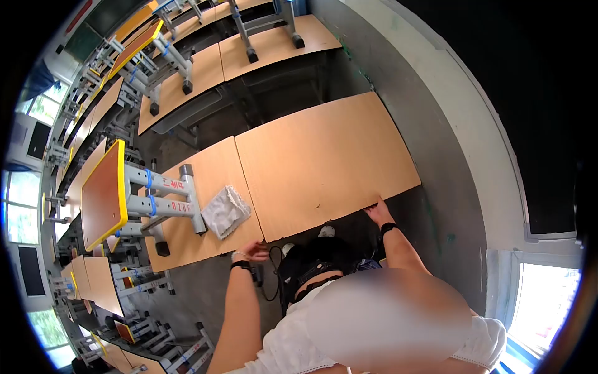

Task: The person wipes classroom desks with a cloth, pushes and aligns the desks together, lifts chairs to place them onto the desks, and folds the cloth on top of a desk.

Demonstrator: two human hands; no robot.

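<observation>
My right hand (379,214) is at the near edge of the right-hand wooden desk (330,163), thumb by the top and fingers curled at the rim. My left hand (251,251) is just off the near edge of the adjoining left-hand desk (180,250), close to the seam between the two. Its fingers are loosely bent and apart, and nothing shows in them. A crumpled white cloth (225,212) lies on the left-hand desk. Beside it rests an upturned chair (104,194) with a yellow-edged seat and grey metal legs.
A grey-and-white wall (430,118) runs along the right side. Another row of desks (274,48) with upturned chairs stands ahead. More desks (103,283) and chairs fill the left side. A dark cord (274,274) hangs near my legs.
</observation>
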